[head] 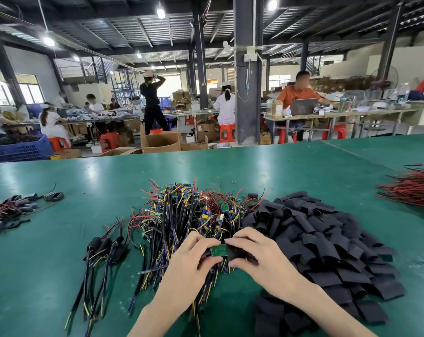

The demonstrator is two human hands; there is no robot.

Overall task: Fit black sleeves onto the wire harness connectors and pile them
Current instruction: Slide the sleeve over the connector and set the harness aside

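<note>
In front of the harness heap (189,215): left hand (189,262) pinches the green board (218,250), right hand (260,257) pinches the black sleeve (235,252), so hold its mouth open and feed the board in square.

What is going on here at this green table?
A person is fitting a black sleeve onto the green board of a wire harness. The left hand pinches the board; the right hand holds the sleeve at its end. Behind the hands lies a pile of bare harnesses, to the right a heap of loose sleeves, and to the left a few sleeved harnesses on the table.
</note>
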